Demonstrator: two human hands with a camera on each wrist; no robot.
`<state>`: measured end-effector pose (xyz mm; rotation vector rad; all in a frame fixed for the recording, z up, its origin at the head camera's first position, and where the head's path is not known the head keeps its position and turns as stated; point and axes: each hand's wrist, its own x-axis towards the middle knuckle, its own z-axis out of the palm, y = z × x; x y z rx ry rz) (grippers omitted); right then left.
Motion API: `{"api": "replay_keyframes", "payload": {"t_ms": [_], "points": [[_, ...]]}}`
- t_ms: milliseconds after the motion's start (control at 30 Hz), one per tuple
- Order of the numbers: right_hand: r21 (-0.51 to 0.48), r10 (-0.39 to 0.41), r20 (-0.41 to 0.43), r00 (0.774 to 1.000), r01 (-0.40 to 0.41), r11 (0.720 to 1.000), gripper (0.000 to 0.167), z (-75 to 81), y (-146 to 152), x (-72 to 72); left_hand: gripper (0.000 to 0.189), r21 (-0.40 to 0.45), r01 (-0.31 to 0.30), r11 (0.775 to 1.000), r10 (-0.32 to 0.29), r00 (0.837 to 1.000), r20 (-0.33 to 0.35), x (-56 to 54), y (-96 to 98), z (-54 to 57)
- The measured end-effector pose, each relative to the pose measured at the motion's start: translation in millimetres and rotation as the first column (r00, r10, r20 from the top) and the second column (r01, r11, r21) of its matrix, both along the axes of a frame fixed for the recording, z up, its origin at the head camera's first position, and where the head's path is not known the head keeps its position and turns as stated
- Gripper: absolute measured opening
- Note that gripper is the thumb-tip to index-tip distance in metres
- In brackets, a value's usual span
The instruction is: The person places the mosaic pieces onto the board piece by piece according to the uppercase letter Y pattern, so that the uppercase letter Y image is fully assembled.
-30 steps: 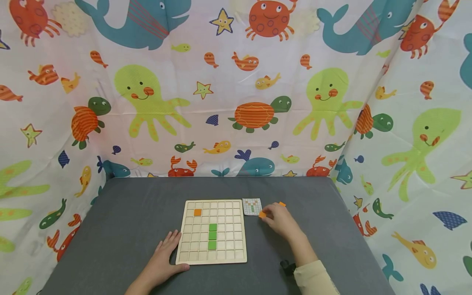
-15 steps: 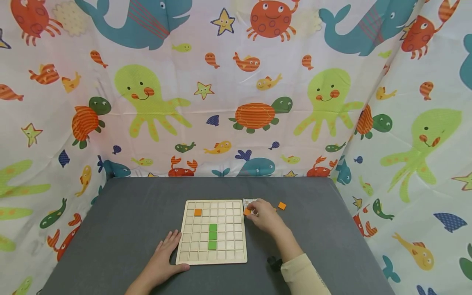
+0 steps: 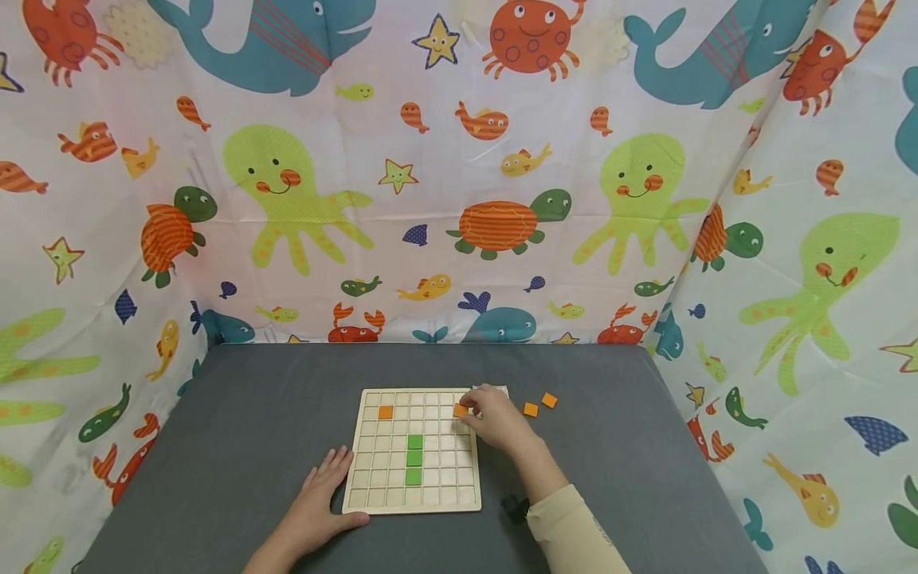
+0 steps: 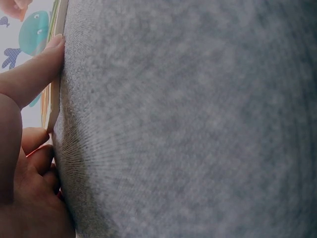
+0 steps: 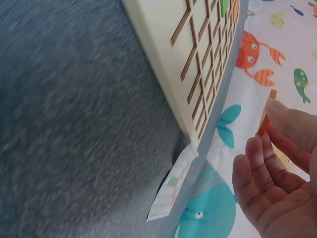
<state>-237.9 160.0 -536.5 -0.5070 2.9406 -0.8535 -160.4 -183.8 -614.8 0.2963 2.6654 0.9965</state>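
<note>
A wooden grid board (image 3: pixel 390 498) lies on the grey table. One orange tile (image 3: pixel 386 412) sits in its upper left, and a column of green tiles (image 3: pixel 414 458) stands near the middle. My left hand (image 3: pixel 311 506) rests at the board's near left corner, thumb along the front edge and extended fingers against the left side; the left wrist view shows the thumb touching the board edge (image 4: pixel 55 94). Over the board's far right corner, my right hand (image 3: pixel 498 418) pinches an orange tile (image 5: pixel 267 113) between thumb and fingertip, held above the surface.
Right of the board lie two loose orange tiles (image 3: pixel 531 409). A small pattern card (image 5: pixel 173 186) lies against the board's far right corner, mostly hidden by the right hand in the head view. A patterned curtain (image 3: pixel 430 239) encloses the table's back and sides.
My right hand has carried the orange tile leftward from beside the loose tiles, across the card, to above the board's far right corner. My left hand has stayed put.
</note>
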Motion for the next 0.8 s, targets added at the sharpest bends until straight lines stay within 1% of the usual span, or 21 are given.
{"api": "replay_keyframes", "payload": {"t_ms": [267, 433, 600, 800], "points": [[-0.013, 0.013, 0.024, 1.000, -0.012, 1.000, 0.025, -0.2, -18, -6.5, 0.118, 0.009, 0.001, 1.000, -0.001, 1.000, -0.011, 1.3, -0.3, 1.5], [-0.030, 0.027, 0.031, 0.999, -0.026, 0.999, 0.025, 0.6, -30, -7.5, 0.118, 0.003, -0.001, 1.000, 0.001, 1.000, -0.004, 1.2, 0.3, 1.0], [-0.024, 0.040, 0.036, 0.999, -0.039, 0.999, 0.025, -0.7, -38, -9.2, 0.117, 0.010, -0.001, 1.000, 0.001, 1.000, -0.001, 1.6, 0.0, 0.7], [-0.022, 0.080, 0.045, 0.996, -0.079, 0.997, 0.025, -2.7, -47, -12.0, 0.116, 0.007, 0.001, 1.000, -0.001, 1.000, -0.015, 2.1, 0.1, 1.6]]}}
